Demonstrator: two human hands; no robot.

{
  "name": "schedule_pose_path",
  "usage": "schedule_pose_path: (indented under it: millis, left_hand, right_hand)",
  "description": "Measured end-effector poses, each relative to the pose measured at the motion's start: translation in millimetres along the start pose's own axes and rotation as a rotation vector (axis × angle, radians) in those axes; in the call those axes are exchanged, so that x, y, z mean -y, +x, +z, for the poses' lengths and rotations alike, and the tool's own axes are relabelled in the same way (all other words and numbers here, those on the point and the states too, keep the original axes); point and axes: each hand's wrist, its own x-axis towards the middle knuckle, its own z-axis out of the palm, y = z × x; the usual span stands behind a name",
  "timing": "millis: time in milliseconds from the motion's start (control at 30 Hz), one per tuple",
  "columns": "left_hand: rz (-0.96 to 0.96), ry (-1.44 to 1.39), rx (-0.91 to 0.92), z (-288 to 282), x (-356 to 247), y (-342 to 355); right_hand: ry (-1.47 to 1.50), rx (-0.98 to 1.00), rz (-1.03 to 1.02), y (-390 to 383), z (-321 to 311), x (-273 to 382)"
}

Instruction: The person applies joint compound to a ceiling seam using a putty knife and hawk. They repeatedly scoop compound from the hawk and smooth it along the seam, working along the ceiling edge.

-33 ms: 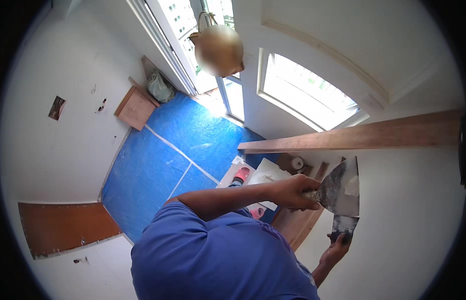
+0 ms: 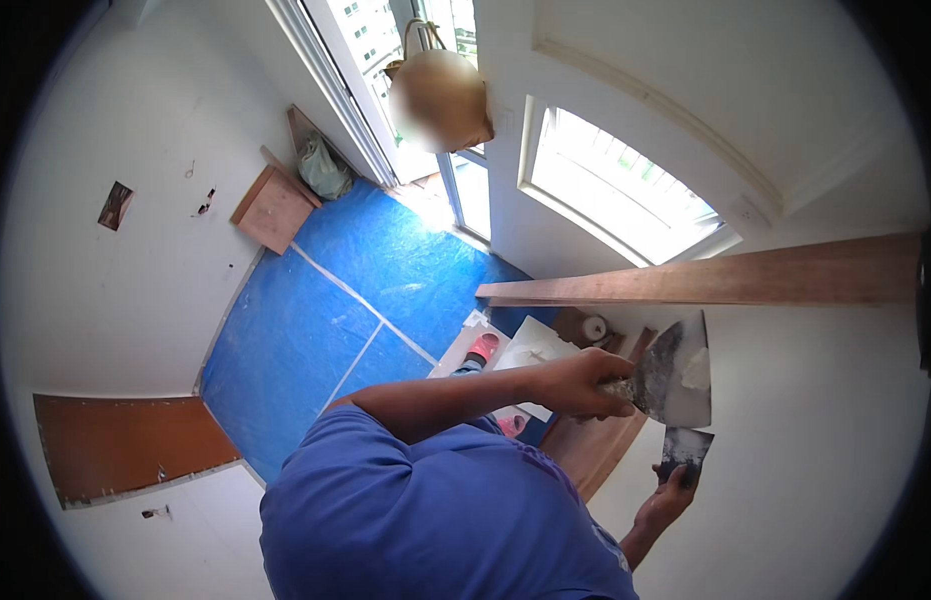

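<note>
My left hand [image 2: 583,384] is closed around the worn handle of a wide putty knife [image 2: 669,385], held out to the right of my body. A lump of white putty [image 2: 696,369] sits on its broad grey blade, near the far edge. Just below that blade, my right hand [image 2: 667,500] grips a smaller dark scraper [image 2: 683,452] with white smears on its upper part. The small scraper's top edge is close under the wide blade's lower corner. Fingers of the right hand are wrapped about the dark lower part of the scraper.
Blue sheeting [image 2: 295,320] with pale tape lines covers the floor. A long wooden beam [image 2: 705,280] crosses at the right, near the white wall [image 2: 805,430]. Below me are a white board [image 2: 535,343] and pink footwear [image 2: 482,347]. A wooden box [image 2: 275,210] and bag [image 2: 323,170] stand far left.
The wide putty knife has shifted slightly left. A narrow gap now shows between its blade and the small scraper, where they met before. The view has moved a little.
</note>
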Motion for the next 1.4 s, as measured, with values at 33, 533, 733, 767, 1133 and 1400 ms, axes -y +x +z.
schedule_pose_path:
  millis: [33,533,733,767,1133,1400]
  left_hand:
    - [0.002,0.024,-0.062,-9,6,-10]
    - [-0.272,0.091,-0.206,-99,-54,-60]
    - [-0.304,0.293,-0.123,-96,-64,-45]
    - [-0.298,0.294,-0.118,-93,-65,-42]
    - [0.411,0.286,-0.274,-24,-201,-59]
    - [0.944,0.440,-0.254,28,-384,-23]
  right_hand:
    - [-0.040,0.083,-0.051,5,15,6]
    - [-1.072,0.818,-1.472,36,154,201]
    - [-1.197,0.844,-1.483,29,151,202]
    - [-1.221,0.833,-1.496,31,143,203]
    - [0.003,0.666,-0.810,50,-16,265]
    - [0.935,0.622,-0.659,51,-102,350]
